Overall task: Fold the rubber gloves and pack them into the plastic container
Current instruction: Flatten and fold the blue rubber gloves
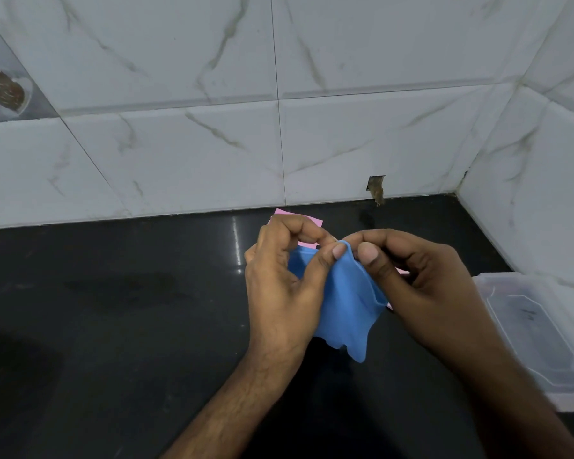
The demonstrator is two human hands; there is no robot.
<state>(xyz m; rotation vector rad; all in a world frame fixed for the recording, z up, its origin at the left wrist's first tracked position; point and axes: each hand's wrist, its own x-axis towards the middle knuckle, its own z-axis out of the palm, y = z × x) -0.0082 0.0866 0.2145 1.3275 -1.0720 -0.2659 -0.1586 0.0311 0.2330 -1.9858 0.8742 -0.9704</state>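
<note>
Both hands, the left hand (280, 293) and right hand (421, 293), are pinching a blue rubber glove (345, 303) above the dark tabletop (113, 309). A clear plastic container (537, 329) is sitting nearby.

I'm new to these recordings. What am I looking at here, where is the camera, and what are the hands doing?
There is no machine: a person works bare-handed, filmed by one camera worn on the head, looking down. The left hand and right hand both pinch the top edge of a thin blue rubber glove, held up above a glossy black countertop. Something flat and pink lies behind the hands, mostly hidden. A clear plastic container sits at the right, by the white marble-patterned wall tiles.
</note>
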